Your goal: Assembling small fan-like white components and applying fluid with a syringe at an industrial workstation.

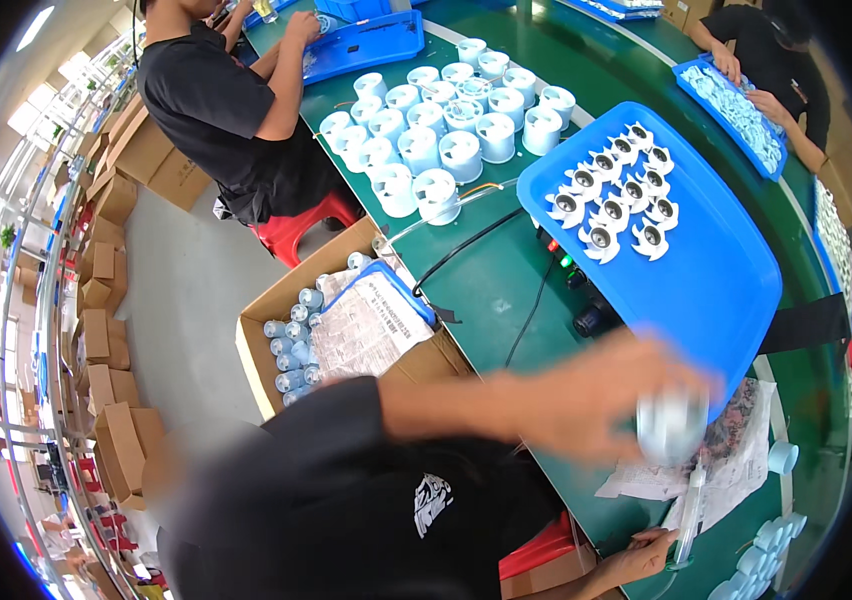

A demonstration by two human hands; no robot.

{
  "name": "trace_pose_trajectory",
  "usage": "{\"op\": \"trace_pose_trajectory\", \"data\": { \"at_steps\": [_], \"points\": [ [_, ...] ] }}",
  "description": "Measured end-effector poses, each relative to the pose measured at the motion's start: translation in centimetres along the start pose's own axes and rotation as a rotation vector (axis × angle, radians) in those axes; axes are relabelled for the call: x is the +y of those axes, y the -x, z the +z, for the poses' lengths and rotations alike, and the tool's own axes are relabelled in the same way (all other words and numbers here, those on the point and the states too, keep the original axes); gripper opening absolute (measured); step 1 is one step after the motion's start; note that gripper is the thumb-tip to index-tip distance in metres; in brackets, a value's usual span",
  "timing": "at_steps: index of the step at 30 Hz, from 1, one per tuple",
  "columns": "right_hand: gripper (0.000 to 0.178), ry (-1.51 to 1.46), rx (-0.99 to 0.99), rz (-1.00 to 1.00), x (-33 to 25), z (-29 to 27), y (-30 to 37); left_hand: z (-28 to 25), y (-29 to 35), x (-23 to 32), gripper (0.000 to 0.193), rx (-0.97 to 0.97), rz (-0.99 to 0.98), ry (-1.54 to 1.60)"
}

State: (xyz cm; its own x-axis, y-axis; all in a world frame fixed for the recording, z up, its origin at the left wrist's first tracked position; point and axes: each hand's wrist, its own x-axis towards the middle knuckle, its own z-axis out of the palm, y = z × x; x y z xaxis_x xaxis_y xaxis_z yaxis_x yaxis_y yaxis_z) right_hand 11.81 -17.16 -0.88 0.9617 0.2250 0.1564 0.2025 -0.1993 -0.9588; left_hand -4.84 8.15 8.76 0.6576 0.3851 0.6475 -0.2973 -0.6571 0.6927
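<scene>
My left hand [606, 395], smeared by motion, reaches across the green table with its fingers round a pale blue cup-shaped housing [673, 432]. The housing is blurred and hangs just past the near end of the blue tray [716, 270]. Lower down, near the table edge, my right hand [646, 556] has its fingers closed on the lower part of a clear narrow tube [691, 510], which stands roughly upright. The tube's top end is close below the housing; whether they touch I cannot tell. Under both lies a printed paper sheet [646, 482].
White fan wheels [601, 240] with dark centres sit on the tray. Several pale blue housings [461, 150] stand on the table beyond. A cardboard box [256, 350] holds more housings. A black cable [466, 245] crosses the table. Two people work at blue trays farther off.
</scene>
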Motion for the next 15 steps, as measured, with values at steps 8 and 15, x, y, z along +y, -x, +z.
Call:
{"op": "trace_pose_trajectory", "data": {
  "at_steps": [8,15],
  "points": [
    [0.057,0.121,-0.029,0.003,-0.8,-0.3,0.3,-33.5,-9.1,-17.6,0.059,0.194,-0.497,-0.932],
    [0.042,0.084,-0.063,-0.064,-0.2,-0.7,1.2,-46.4,-3.8,-35.9,0.046,-0.095,-0.646,-0.767]
  ]
}}
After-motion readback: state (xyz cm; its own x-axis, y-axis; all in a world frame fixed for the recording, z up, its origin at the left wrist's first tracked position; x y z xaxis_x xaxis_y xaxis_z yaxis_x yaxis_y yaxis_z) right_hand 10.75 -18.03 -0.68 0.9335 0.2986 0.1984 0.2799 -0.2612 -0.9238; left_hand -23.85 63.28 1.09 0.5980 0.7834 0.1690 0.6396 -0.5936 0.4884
